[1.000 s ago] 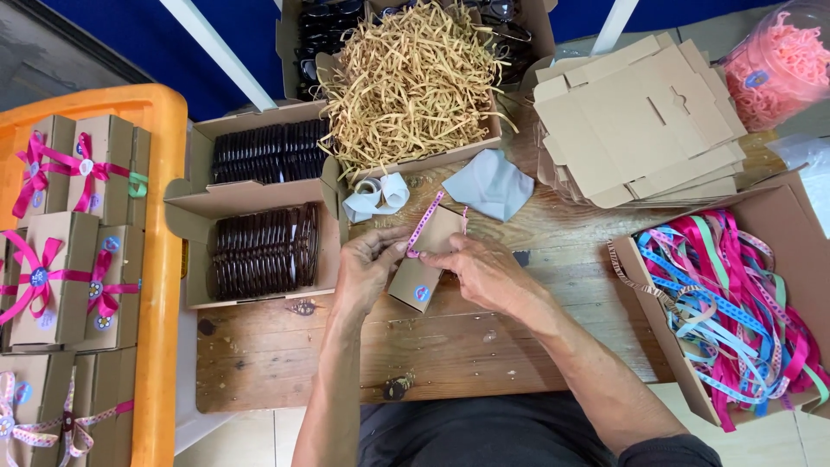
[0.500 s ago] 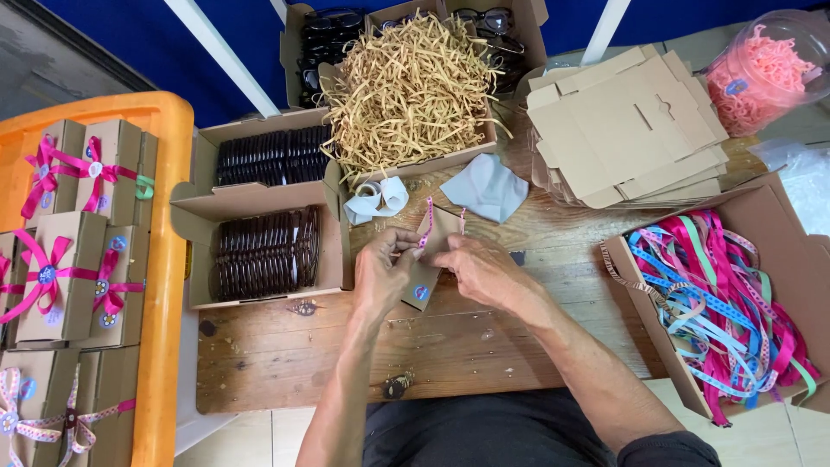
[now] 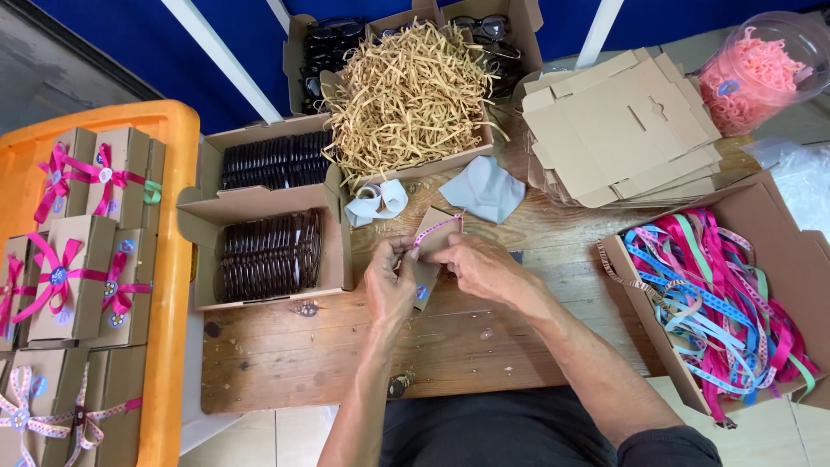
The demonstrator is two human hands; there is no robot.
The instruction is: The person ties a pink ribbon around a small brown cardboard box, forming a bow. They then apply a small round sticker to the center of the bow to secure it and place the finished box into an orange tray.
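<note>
A small brown cardboard gift box [image 3: 430, 227] rests on the wooden table [image 3: 346, 355], held between both my hands. My left hand [image 3: 389, 285] grips its left side and pinches a pink dotted ribbon [image 3: 437, 227] that crosses the box. My right hand [image 3: 480, 266] holds the box's right side and the ribbon's other end. A small blue sticker shows on the box's lower part [image 3: 421, 292].
A box of shredded tan paper [image 3: 406, 95] sits behind, with two boxes of dark round items [image 3: 270, 251] to the left. Flat cardboard blanks [image 3: 618, 130] and a box of coloured ribbons [image 3: 718, 294] lie right. Finished ribboned boxes fill an orange crate [image 3: 169, 259] at left.
The box has been tilted and the pink ribbon drawn tighter across it. Both hands stay on the box, shifted slightly.
</note>
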